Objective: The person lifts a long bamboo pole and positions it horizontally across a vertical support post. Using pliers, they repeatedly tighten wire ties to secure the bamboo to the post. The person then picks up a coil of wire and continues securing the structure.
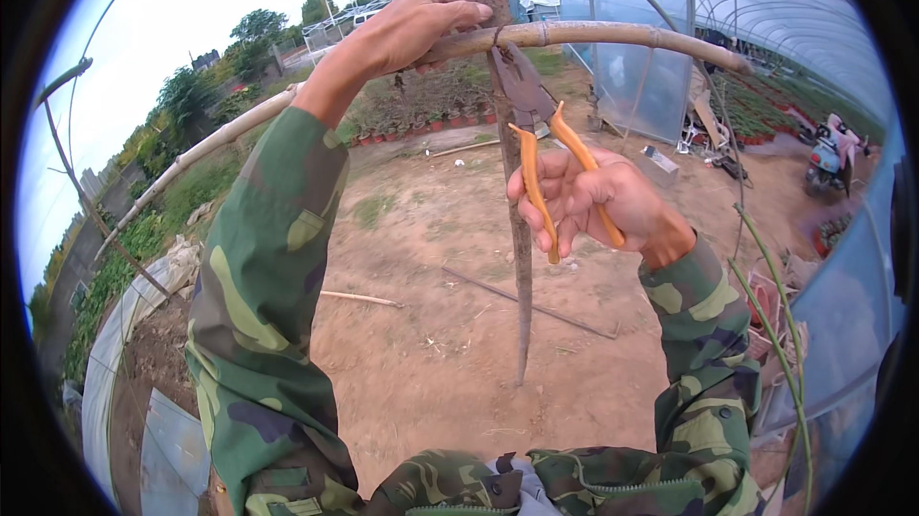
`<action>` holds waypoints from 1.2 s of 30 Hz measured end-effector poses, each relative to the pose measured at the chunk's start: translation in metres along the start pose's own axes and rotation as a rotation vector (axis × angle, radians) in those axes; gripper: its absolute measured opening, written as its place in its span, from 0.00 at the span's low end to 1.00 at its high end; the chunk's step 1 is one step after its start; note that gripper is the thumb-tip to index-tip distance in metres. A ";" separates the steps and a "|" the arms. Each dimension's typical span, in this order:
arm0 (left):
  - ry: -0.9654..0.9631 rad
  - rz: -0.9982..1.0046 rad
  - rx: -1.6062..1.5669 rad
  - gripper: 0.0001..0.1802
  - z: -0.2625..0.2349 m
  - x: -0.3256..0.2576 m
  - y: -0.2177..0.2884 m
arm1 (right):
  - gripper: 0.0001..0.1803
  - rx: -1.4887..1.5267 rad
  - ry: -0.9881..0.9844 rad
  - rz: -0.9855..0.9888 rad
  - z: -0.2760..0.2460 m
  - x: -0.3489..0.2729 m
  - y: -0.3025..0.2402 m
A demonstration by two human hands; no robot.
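Note:
A bamboo pole (593,33) runs crosswise in front of an upright wooden post (520,296). My left hand (418,26) wraps over the pole just left of the post, its fingertips reaching the wood. My right hand (595,192) grips a pair of pliers (526,85) by its spread orange handles. The dark jaws point up and touch or nearly touch a thin wire (499,34) looped where pole and post cross. Whether the jaws have hold of the wire is too small to tell.
A plastic-covered greenhouse (632,66) stands at right, with a parked scooter (831,157) near it. Potted plants (431,109) line the ground beyond the post. A thin rod (531,303) and a short stick (362,299) lie on the dirt. Green stems (780,353) rise close at right.

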State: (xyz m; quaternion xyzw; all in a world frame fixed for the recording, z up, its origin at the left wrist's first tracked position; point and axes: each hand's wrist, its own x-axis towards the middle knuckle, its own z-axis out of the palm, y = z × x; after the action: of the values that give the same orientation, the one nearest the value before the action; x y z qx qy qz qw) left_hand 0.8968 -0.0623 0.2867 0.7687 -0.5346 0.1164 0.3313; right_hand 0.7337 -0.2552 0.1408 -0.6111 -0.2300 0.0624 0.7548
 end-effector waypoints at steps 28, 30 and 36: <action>-0.068 0.136 -0.017 0.29 0.014 0.034 -0.033 | 0.16 -0.678 0.639 0.126 -0.001 0.017 0.004; -0.106 0.127 0.012 0.30 0.001 0.030 -0.040 | 0.20 -1.003 0.729 0.062 0.001 0.032 0.002; -0.150 0.212 -0.026 0.29 0.034 0.068 -0.045 | 0.19 -0.848 0.734 0.164 -0.034 0.018 -0.008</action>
State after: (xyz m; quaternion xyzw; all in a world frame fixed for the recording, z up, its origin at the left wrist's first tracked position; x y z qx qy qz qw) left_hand 0.9585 -0.1252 0.2806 0.7101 -0.6374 0.0862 0.2863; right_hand 0.7627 -0.2807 0.1478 -0.8583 0.0908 -0.1936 0.4664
